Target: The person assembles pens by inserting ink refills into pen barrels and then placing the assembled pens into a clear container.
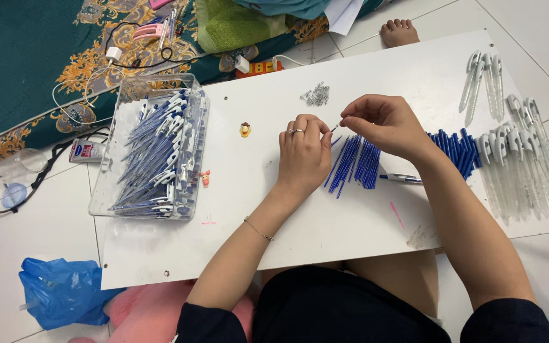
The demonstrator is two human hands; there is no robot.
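Note:
My left hand (303,152) and my right hand (382,124) meet above a white board (255,209). Together they pinch a thin blue pen refill with a small metal spring (334,128) at its tip. Just below them lies a loose pile of blue refills (354,164). A small heap of metal springs (316,95) sits a little beyond my hands. An assembled pen (401,178) lies under my right wrist.
A clear plastic box (154,149) of finished blue-and-white pens stands at the left. Blue pen parts (455,149) and clear pen barrels (516,165) lie at the right. A blue plastic bag (61,289) is on the floor, a patterned cloth (39,57) with cables behind.

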